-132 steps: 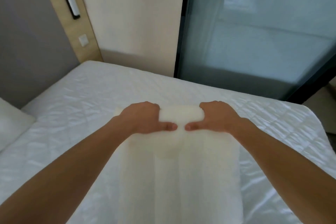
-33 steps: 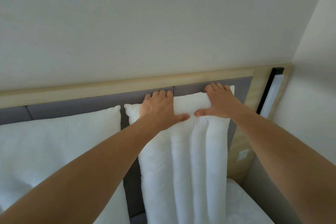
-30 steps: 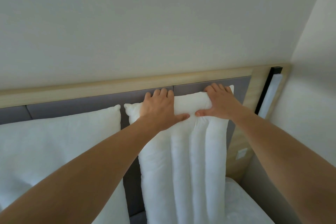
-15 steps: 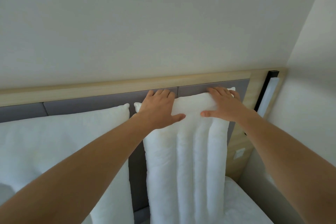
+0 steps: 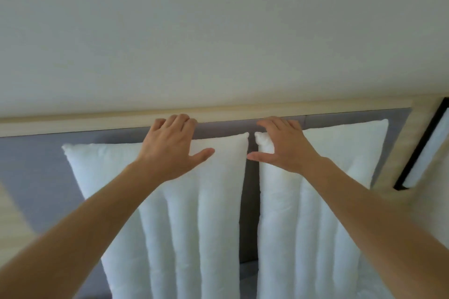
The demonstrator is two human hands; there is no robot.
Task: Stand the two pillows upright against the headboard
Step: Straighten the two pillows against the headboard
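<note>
Two white ribbed pillows stand upright side by side against the grey padded headboard [image 5: 36,165], with a narrow gap between them. My left hand [image 5: 170,150] lies flat on the top edge of the left pillow [image 5: 194,226], fingers reaching up onto the headboard and thumb spread on the pillow's front. My right hand [image 5: 284,148] is at the top left corner of the right pillow [image 5: 279,226], fingers apart and thumb out, gripping nothing. My forearms hide parts of both pillows.
A pale wooden rail [image 5: 97,121] caps the headboard under the plain wall [image 5: 218,31]. A black-framed light strip [image 5: 425,153] is mounted on the wood panel at the right. A sliver of mattress shows between the pillows at the bottom.
Both hands held the top of the right pillow before. They have let go, my left hand has moved onto the left pillow, and my view has shifted left so both pillows are centred.
</note>
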